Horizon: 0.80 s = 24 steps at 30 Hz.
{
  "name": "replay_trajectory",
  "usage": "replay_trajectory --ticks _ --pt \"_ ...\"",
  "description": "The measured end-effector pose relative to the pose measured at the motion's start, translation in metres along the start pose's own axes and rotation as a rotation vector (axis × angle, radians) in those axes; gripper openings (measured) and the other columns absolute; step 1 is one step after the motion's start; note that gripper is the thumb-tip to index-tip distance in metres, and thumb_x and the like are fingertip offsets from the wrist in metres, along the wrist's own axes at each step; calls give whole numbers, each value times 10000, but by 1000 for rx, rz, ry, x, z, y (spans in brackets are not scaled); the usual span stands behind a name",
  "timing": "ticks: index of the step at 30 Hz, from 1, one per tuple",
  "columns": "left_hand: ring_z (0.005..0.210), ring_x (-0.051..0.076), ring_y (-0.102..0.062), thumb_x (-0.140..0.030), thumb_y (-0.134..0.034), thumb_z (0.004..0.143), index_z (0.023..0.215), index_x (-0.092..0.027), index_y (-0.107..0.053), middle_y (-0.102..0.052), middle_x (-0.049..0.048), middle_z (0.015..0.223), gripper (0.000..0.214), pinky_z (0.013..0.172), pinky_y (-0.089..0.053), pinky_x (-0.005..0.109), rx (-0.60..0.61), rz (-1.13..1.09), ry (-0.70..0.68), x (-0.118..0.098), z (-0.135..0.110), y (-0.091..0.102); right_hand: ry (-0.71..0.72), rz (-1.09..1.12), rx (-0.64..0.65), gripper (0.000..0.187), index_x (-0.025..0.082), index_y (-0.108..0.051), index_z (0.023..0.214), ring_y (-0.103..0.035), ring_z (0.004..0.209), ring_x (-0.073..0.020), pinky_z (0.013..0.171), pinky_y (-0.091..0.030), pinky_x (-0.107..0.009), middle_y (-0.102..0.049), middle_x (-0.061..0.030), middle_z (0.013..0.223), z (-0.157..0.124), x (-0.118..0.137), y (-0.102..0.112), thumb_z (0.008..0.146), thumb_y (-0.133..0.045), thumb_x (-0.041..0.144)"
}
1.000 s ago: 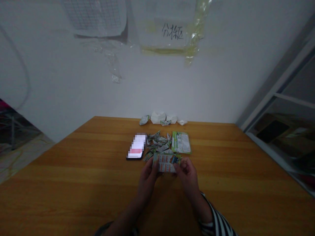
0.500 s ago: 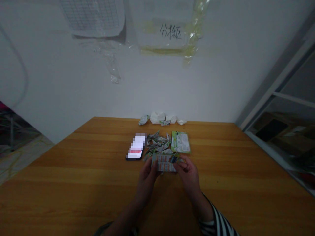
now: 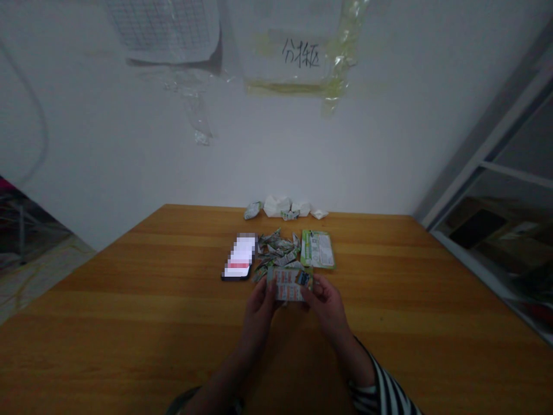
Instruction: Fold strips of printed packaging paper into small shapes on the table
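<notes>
Between my two hands is a small printed card or flat packet (image 3: 287, 285), with orange and pale print and a dark blue patch at its upper right corner. My left hand (image 3: 259, 305) grips its left edge, thumb on the near face. At the right edge my right hand (image 3: 326, 301) pinches it, the thumb over the face and the fingers behind. A pile of torn printed wrapper scraps (image 3: 280, 248) lies just beyond the card, which hides part of it. To the right of the pile rests a flat green-and-white printed packet (image 3: 318, 249).
A phone (image 3: 238, 257) with a lit, blurred screen lies left of the scraps. Along the wall stand crumpled white tissues (image 3: 277, 206) and a crumpled wrapper (image 3: 253, 210). The wooden table (image 3: 410, 300) meets the wall; a shelf frame (image 3: 488, 167) rises at the right.
My right hand has shifted slightly left, its thumb sliding inward along the card. More of the card's upper right corner shows now. My left hand stays almost where it was.
</notes>
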<state>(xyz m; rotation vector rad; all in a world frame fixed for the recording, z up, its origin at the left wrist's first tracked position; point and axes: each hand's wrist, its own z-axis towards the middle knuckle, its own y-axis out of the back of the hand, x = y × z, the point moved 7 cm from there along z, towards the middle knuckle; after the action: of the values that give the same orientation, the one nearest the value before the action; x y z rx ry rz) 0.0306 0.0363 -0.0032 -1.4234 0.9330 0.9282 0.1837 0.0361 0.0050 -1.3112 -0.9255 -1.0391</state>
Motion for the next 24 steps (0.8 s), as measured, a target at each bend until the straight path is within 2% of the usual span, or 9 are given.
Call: replay_trajectory --ticks 4,9,13,16,18,20,22,24 --pt "792 197 -672 -489 -687 774 1007 -167 -656 -716 58 922 398 697 -553 282 -16 52 -9 -2 -1 -3 -58 -66 30 428 174 -641 931 -686 649 -196 559 -547 -275 -749 -49 832 -2 -7 -11 627 -834 405" --pt "711 181 -656 -511 -701 745 903 -162 -670 -711 30 809 385 630 -535 254 -62 122 -34 -4 0 -1 -128 30 76 416 183 -626 977 -695 608 -228 553 -573 -348 -743 -68 857 -5 -18 -20 714 -751 481" --pt "788 213 -687 -496 -720 730 1027 -173 -649 -731 60 918 445 709 -547 302 -71 25 -2 4 7 7 -147 105 220 445 223 -542 1101 -717 637 -235 570 -575 -360 -734 -66 907 -5 -18 -24 782 -674 504" --pt "859 236 -695 -491 -722 728 1078 -178 -617 -722 89 1029 481 754 -550 335 -64 -55 26 8 11 8 -174 103 330 537 241 -426 1228 -705 589 -208 539 -559 -328 -721 -34 816 -5 -20 -25 807 -632 504" --pt "887 245 -692 -497 -702 745 1097 -187 -602 -711 97 1069 480 748 -556 342 -49 -41 32 10 11 8 -163 30 320 528 233 -388 1235 -644 464 -169 444 -516 -270 -677 15 662 -4 -23 -22 832 -585 510" --pt "924 257 -683 -472 -732 720 1106 -194 -604 -705 98 1085 493 750 -558 338 -26 45 9 8 11 6 -122 -91 242 470 216 -390 1211 -528 343 -122 346 -433 -202 -585 74 522 -3 -26 -16 868 -524 508" --pt "959 272 -673 -407 -797 657 1087 -190 -618 -709 95 1067 514 774 -557 339 8 144 -22 7 11 4 -77 -184 168 435 203 -395 1199 -429 294 -91 298 -363 -160 -512 110 466 -3 -28 -11 893 -482 500" --pt "982 288 -667 -359 -822 630 1069 -184 -621 -716 98 1039 514 793 -556 353 29 186 -19 6 11 4 -60 -202 167 435 199 -384 1210 -405 294 -80 290 -347 -145 -508 115 475 -4 -29 -11 904 -464 499"
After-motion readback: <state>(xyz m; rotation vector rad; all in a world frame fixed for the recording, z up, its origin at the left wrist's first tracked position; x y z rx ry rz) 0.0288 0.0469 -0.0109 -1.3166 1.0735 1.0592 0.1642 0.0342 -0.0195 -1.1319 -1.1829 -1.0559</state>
